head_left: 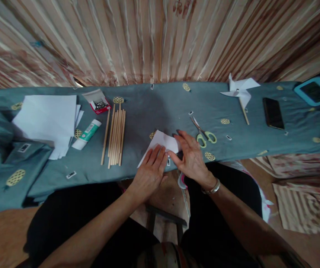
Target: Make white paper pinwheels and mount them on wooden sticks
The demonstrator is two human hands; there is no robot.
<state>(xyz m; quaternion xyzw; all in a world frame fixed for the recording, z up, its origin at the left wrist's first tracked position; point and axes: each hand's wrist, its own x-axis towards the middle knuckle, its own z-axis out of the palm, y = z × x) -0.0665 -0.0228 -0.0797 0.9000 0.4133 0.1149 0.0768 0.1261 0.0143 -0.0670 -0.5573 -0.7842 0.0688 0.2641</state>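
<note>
A white sheet of paper (165,140), folded over with a pointed corner at the left, lies near the table's front edge. My left hand (151,169) rests flat on its lower part, fingers stretched out and pressed down. At the paper's right end is my right hand (191,158), thumb on the near side and fingers curved round the far side, with the paper's edge between them. Just beyond that hand, scissors with green handles (206,137) lie with their blades slightly apart.
To the left are wooden sticks (115,137), a glue stick (86,134), a small open box of metal pins (98,102) and stacked white paper (50,115). A paper pinwheel (240,91), a phone (273,113) and a blue-framed tablet (316,91) lie right. A curtain (143,41) hangs behind.
</note>
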